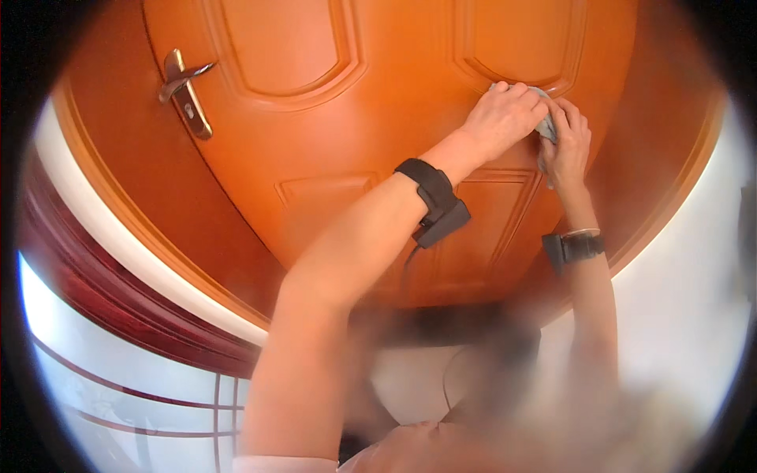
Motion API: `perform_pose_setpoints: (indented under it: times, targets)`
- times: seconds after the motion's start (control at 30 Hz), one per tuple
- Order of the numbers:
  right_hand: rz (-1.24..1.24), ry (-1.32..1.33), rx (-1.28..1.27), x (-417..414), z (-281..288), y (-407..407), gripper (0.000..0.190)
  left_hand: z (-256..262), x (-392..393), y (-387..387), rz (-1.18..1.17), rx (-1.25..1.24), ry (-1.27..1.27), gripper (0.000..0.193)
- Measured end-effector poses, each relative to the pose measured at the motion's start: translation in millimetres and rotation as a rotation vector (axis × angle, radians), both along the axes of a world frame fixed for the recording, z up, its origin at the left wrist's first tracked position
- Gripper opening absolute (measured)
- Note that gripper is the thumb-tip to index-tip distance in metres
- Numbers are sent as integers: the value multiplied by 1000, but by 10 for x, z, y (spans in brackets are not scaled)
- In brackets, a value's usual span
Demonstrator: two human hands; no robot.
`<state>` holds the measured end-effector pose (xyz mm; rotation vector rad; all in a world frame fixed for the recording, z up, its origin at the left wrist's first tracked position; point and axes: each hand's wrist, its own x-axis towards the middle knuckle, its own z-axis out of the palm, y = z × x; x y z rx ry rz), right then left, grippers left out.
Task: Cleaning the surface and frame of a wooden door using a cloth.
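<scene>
A pale grey-blue cloth point(547, 128) is bunched between my two hands against a varnished orange-brown panelled door point(402, 127). My left hand point(505, 118) is curled over the cloth's upper left side, knuckles towards me. From the right, my right hand point(569, 142) grips the same cloth, and a bit of it hangs below the palm. Both hands are at the lower edge of the upper right door panel point(514, 41). Part of the cloth is hidden behind the fingers.
A metal lever handle point(188, 88) with a keyhole plate sticks out at the door's left. The wooden door frame point(662, 177) curves along the right beside a white wall point(674, 301). Dark red moulding point(130, 295) runs at lower left. Black bands point(434, 198) circle both wrists; a cable hangs from the left one.
</scene>
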<state>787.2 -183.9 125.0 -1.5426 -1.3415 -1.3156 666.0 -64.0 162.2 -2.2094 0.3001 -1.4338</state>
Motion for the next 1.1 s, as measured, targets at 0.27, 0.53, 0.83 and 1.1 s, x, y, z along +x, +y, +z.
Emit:
perform_pose_setpoints:
  times: [0.27, 0.53, 0.83, 1.1]
  targets:
    - [160, -50, -95, -583, 93, 597, 53, 24, -939, 566, 197, 146, 7, 18]
    - [272, -338, -40, -1287, 1045, 1333, 56, 462, -1937, 1185, 591, 68, -79, 30]
    - [263, -420, 167, -956, 1175, 1034, 57, 544, -1313, 629, 234, -12, -414, 38]
    - [213, -411, -156, -1050, 714, 847, 53, -48, -1493, 621, 199, -185, -118, 26]
